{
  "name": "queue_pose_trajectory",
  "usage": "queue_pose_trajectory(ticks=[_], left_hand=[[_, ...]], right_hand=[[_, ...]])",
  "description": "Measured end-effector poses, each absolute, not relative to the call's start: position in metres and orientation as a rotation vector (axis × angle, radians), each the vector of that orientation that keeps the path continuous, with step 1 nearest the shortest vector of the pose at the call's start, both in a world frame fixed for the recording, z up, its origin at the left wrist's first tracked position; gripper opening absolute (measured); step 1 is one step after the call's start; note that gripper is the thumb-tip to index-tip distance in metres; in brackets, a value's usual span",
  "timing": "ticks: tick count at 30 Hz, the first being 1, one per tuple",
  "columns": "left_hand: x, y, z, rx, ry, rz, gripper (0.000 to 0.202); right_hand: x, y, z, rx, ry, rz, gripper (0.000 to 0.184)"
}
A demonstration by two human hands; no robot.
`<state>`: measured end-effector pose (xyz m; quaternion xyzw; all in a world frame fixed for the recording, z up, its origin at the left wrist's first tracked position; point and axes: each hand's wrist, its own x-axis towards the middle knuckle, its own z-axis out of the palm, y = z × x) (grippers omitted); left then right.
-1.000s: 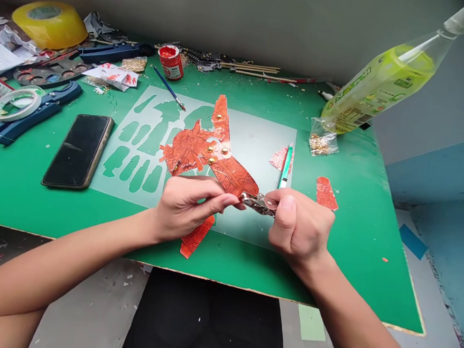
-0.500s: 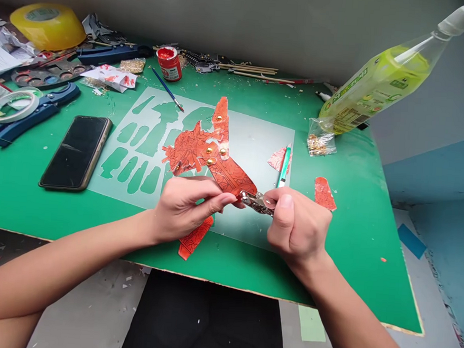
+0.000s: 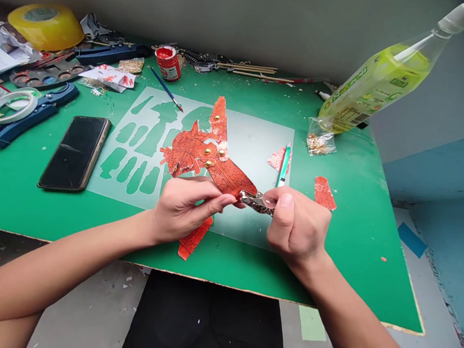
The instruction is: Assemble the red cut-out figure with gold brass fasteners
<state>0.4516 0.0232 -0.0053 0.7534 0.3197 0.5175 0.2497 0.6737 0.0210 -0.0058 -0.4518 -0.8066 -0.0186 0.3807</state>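
A red cut-out puppet figure (image 3: 186, 148) with black line drawing lies over the plastic sheet, its parts joined by several gold studs. My left hand (image 3: 188, 205) is closed, with thumb and forefinger pinching the figure's lower end. In the fist of my right hand (image 3: 302, 221) is a pair of metal pliers (image 3: 252, 201), whose jaws meet the figure's edge by my left fingertips. What lies inside the jaws is hidden. Below my left hand is a loose red patterned strip (image 3: 193, 241); another red piece (image 3: 325, 193) lies to the right.
Under the work is a translucent stencil sheet (image 3: 255, 128). A phone (image 3: 74, 152) lies left, a green cutter (image 3: 284, 166) right. Farther back are a red paint jar (image 3: 168, 64), a paintbrush (image 3: 167, 89) and a tall bottle (image 3: 377, 83) beside a bag of gold studs (image 3: 321, 138).
Hands, pliers and red figure hold nearly the same position. The view has shifted very slightly.
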Motion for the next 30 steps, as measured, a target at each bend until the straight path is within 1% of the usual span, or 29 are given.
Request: queue_pose_trajectory(ticks=[14,25,30], left_hand=[[0.4497,0.0232,-0.0081,2.099,0.919,1.420,0.034],[0.4500,0.0230,-0.0078,2.095,0.935,1.413,0.037],[0.4514,0.0243,-0.0069,2.088,0.877,1.472,0.033]], right_hand=[[0.6743,0.0201,-0.0059,-1.188,-2.060,-0.058,0.045],[0.6737,0.0201,-0.0056,-1.172,-2.065,-0.055,0.042],[0.6735,0.0201,-0.0058,-1.165,-2.066,-0.051,0.042]])
